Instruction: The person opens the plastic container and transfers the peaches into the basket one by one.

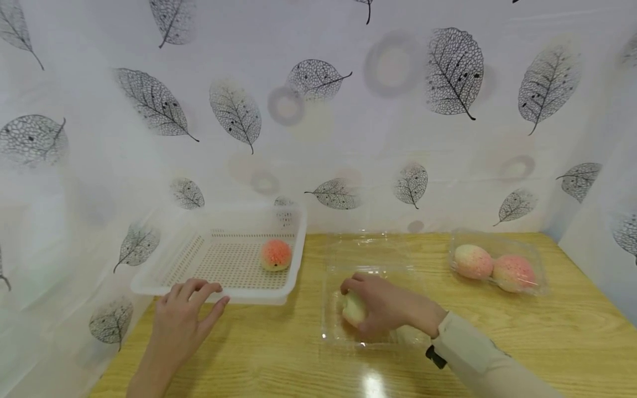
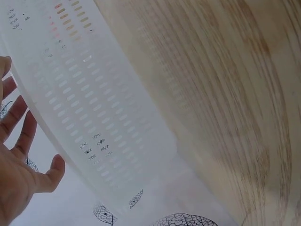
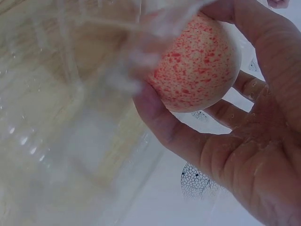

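My right hand (image 1: 383, 304) grips a pale toy peach (image 1: 353, 310) inside an opened clear plastic clamshell box (image 1: 330, 331). Red speckles cover the side of that peach seen in the right wrist view, where thumb and fingers wrap around it and the blurred box wall partly covers it. Over at the left, my left hand (image 1: 181, 320) rests its fingers at the near rim of a white perforated basket (image 1: 254, 296), the thumb held apart from them. One pink-orange peach (image 1: 276, 255) lies in the basket's right part.
Toward the right of the wooden table (image 1: 278, 354), a second clear clamshell box (image 1: 534, 257) holds two pink and yellow peaches (image 1: 515, 273). A whitish curtain (image 1: 338, 138) printed with dark leaves hangs behind the table and along its sides.
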Demonstrator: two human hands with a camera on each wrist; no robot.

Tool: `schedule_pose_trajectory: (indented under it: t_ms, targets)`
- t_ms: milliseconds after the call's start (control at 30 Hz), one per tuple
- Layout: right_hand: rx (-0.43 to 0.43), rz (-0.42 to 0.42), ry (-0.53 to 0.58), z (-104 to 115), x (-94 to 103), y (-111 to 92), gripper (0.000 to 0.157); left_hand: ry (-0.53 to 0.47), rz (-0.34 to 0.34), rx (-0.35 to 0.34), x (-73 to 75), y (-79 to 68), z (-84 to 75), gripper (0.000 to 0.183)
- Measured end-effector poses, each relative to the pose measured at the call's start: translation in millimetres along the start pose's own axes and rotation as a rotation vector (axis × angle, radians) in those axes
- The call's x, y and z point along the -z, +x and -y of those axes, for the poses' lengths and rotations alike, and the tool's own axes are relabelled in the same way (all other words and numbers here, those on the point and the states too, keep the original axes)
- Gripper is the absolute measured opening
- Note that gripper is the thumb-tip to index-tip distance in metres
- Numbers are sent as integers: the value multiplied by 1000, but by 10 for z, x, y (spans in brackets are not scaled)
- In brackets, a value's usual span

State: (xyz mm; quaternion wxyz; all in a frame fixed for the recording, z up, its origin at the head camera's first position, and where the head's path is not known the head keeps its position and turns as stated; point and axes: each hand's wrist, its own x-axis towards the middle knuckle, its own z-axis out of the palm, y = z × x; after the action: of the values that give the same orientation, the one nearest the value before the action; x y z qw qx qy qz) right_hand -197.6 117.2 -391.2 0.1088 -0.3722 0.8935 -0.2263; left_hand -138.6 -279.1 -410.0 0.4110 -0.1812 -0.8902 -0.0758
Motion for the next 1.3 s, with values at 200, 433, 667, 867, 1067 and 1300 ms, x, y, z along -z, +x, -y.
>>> schedule_pose_trajectory:
  t_ms: [200, 433, 667, 867, 1067, 1300]
  targets:
    - [-4, -23, -14, -27, 93, -13, 56, 0, 6, 10, -20, -12, 15, 64]
    - [19, -42, -61, -7, 221, 19, 60, 7, 0, 5, -20, -25, 18, 64]
    - [48, -60, -109, 62, 367, 67, 63, -5, 41, 32, -13, -37, 27, 35]
    - [55, -46, -133, 118, 444, 119, 63, 0, 55, 41, -20, -22, 37, 31]
    - [59, -19, -139, 196, 494, 192, 63, 0, 54, 43, -19, -22, 43, 32]
    - [66, -5, -130, 269, 511, 287, 63, -3, 49, 37, -15, -22, 42, 30]
